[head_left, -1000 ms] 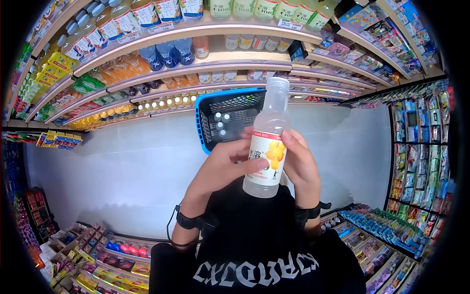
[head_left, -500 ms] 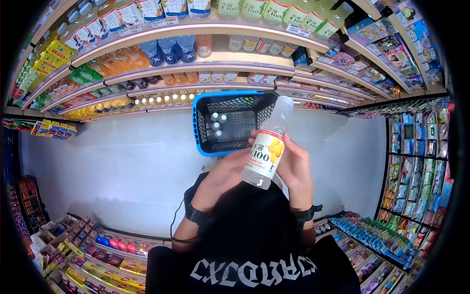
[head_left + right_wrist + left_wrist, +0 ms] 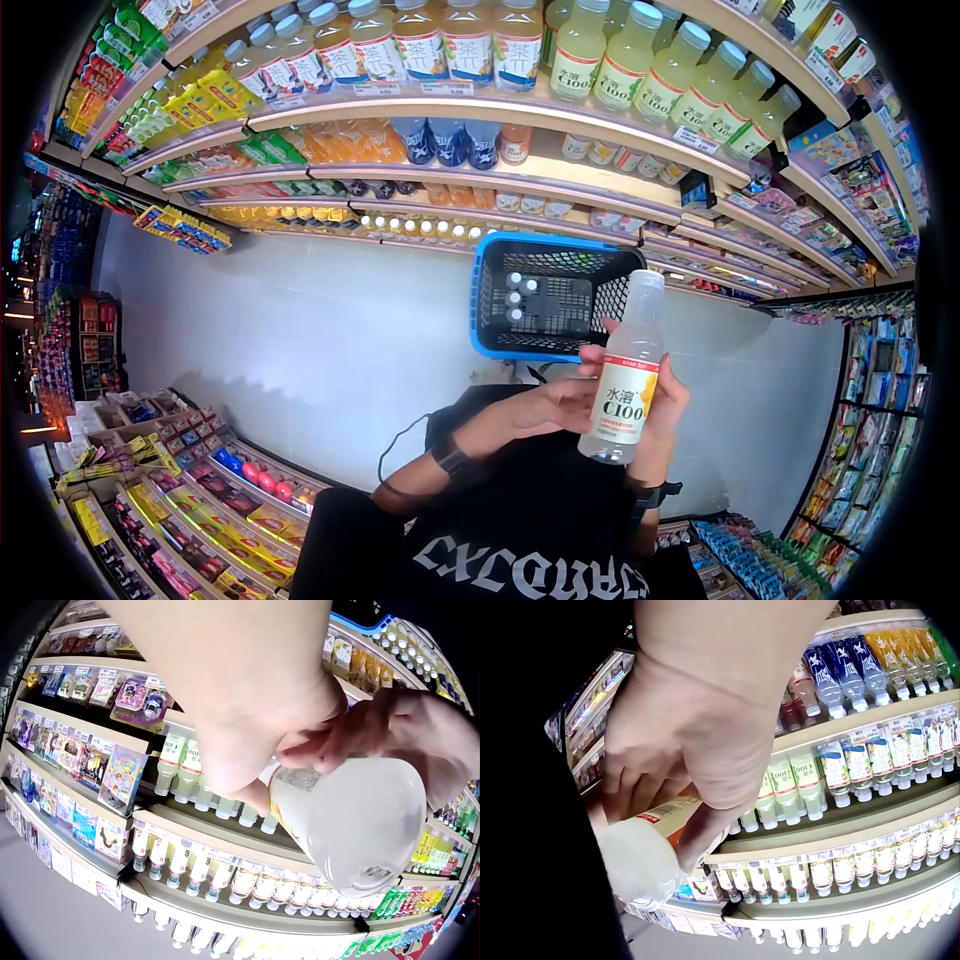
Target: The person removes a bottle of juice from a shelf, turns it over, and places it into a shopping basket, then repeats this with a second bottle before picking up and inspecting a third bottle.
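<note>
A clear plastic bottle of cloudy drink (image 3: 626, 385) with a white cap and a cream "C100" label is held up, cap away from the body, between both hands. My right hand (image 3: 664, 402) grips it from the right side, thumb along the label's edge. On the other side my left hand (image 3: 535, 408) holds the lower part. The left wrist view shows the left thumb (image 3: 705, 834) on one side of the bottle and fingers on the other. In the right wrist view, the bottle's base (image 3: 367, 832) faces the camera.
Beyond the hands, a black shopping basket with a blue rim (image 3: 480, 300) stands on the floor, several white-capped bottles (image 3: 515, 298) inside. Drink shelves (image 3: 440, 95) curve across the back. Racks of packaged goods (image 3: 870, 430) line the right side, and low display shelves (image 3: 190, 490) the near left.
The view has swung left, so hands, bottle and basket appear farther right. The bottle has turned slightly, bringing the "C100" lettering forward and the yellow fruit picture toward the right edge.
</note>
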`<state>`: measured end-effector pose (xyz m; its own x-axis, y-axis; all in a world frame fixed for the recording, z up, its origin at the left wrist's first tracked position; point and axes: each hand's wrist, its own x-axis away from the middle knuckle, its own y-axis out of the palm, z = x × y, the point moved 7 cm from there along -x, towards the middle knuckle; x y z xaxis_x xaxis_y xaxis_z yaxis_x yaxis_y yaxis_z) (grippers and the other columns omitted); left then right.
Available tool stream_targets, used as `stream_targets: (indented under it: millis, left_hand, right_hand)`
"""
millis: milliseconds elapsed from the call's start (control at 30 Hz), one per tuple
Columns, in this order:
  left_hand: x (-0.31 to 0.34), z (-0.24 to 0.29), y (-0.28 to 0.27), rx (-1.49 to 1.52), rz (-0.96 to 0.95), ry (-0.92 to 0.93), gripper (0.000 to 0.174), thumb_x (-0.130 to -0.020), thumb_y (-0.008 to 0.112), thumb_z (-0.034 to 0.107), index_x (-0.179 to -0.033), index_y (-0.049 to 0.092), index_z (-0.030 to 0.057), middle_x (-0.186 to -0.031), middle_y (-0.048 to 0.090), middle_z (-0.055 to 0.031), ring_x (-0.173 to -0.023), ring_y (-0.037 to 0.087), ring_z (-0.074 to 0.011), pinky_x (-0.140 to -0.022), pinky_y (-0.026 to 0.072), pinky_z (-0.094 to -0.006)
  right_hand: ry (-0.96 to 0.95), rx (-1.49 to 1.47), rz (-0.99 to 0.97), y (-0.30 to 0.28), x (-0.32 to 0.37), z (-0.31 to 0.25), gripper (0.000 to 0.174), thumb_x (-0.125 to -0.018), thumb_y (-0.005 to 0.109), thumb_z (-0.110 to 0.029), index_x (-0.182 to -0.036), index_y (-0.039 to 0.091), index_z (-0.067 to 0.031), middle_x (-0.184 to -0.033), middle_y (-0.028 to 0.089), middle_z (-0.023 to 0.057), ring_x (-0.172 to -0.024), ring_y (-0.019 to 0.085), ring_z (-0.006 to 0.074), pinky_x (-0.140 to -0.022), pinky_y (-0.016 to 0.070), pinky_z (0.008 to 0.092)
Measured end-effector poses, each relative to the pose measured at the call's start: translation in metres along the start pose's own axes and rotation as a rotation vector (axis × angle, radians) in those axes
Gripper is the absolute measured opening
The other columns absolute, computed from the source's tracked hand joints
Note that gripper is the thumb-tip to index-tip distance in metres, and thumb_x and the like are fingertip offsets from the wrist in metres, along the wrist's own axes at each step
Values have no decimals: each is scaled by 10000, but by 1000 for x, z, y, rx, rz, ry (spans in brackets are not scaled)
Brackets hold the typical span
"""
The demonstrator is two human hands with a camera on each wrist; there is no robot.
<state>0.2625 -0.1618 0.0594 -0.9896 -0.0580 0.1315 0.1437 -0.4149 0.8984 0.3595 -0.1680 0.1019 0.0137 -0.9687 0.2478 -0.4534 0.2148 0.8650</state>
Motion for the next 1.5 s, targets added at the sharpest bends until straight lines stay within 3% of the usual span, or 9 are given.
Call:
stream_targets:
  millis: [133,233,367,500,667,1067,1167,1367,1500]
  left_hand:
    - [6,-2,-9,-161,45,-97,761,-787,777,95,-1425,382,-29,-1372,505,-117,-1263,502,-215,-1096,375,-369]
    - [3,-6,-11,-155,22,-74,814,-750,815,138,-1424,390,-23,-1361,515,-122,-1264,500,-223,-1101,367,-370]
    - [15,-1,-10,-108,122,-142,899,-709,849,172,-1443,367,-22,-1370,507,-126,-1286,478,-228,-1113,348,-380]
    - [13,1,-7,-80,50,-107,996,-654,882,147,-1464,327,-20,-1396,479,-131,-1317,446,-230,-1139,309,-394]
    - [18,-5,-1,-125,89,-223,1172,-645,897,127,-1516,124,-10,-1509,302,-132,-1404,325,-243,-1175,252,-401]
    - [19,-5,-8,-114,114,-76,863,-848,733,188,-1516,218,2,-1464,399,-154,-1361,382,-227,-1133,295,-382]
    - [18,-1,-6,-140,154,-39,740,-823,691,47,-1469,335,-13,-1416,463,-117,-1304,455,-212,-1074,372,-353]
    - [18,-10,-10,-191,143,-68,652,-831,695,80,-1414,426,-27,-1395,478,-114,-1292,465,-209,-1075,364,-357]
    - [16,-12,-7,-207,105,-142,720,-852,734,165,-1436,366,-41,-1418,444,-131,-1315,443,-213,-1111,345,-368]
  right_hand:
    - [10,99,-60,4,3,-1,991,-817,656,-489,-1502,174,40,-1424,383,363,-1243,508,448,-1060,407,529]
    - [40,141,7,7,4,1,1019,-830,638,-511,-1507,118,46,-1435,333,390,-1268,472,479,-1033,431,566]
    - [7,169,-1,4,2,4,1019,-832,638,-516,-1497,132,66,-1396,387,383,-1272,474,468,-1023,446,553]
    - [23,269,14,-4,6,2,1035,-815,648,-532,-1472,172,112,-1314,485,358,-1224,527,445,-992,485,517]
    - [83,194,-55,-6,7,14,948,-839,626,-486,-1463,217,99,-1332,482,351,-1181,564,441,-970,498,507]
    - [65,4,-135,-11,4,28,916,-889,521,-535,-1471,191,91,-1414,371,385,-1175,557,479,-959,503,503]
    - [25,-14,-204,-9,4,27,915,-895,495,-533,-1478,166,90,-1414,364,392,-1175,555,483,-964,498,502]
    - [-7,-142,-211,-13,13,29,912,-911,432,-544,-1501,115,74,-1449,314,386,-1229,514,477,-1008,453,533]
    - [6,-118,-220,-15,17,29,916,-916,415,-559,-1508,101,65,-1467,290,378,-1254,495,468,-1021,439,533]
